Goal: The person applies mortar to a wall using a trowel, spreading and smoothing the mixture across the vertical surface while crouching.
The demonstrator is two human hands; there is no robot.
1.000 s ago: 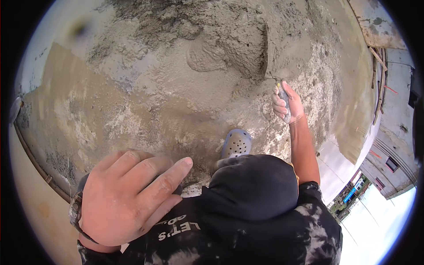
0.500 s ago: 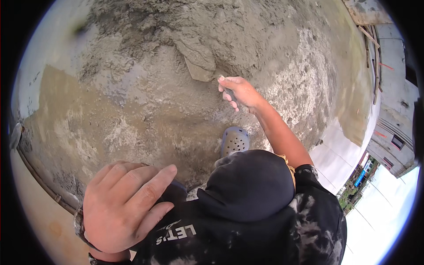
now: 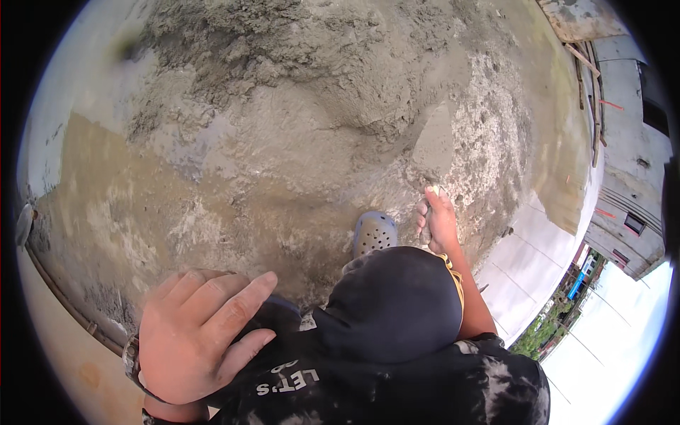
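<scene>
A mortar-coated trowel [image 3: 433, 144] is in my right hand [image 3: 440, 219], whose fingers are wrapped round its handle. Its pointed blade lies low over the rough, grey-white ground, to the right of the heap of wet mortar [image 3: 312, 49]. Most of the handle is hidden by my fingers. My left hand [image 3: 202, 333] is at the lower left with the fingers stretched out and the thumb apart. It holds nothing. Whether it rests on my left leg beneath, I cannot tell.
One grey clog [image 3: 375, 232] stands on the mortar-smeared floor, just ahead of my bent knee [image 3: 397, 297]. A long pole [image 3: 67, 294] runs along the left edge. Thin poles [image 3: 589, 92] lie at the far right, near a grey concrete wall [image 3: 627, 156].
My right hand has pulled the trowel toward me and to the right, away from the mortar heap. The mound of mortar on its blade no longer shows. My left hand is nearly still.
</scene>
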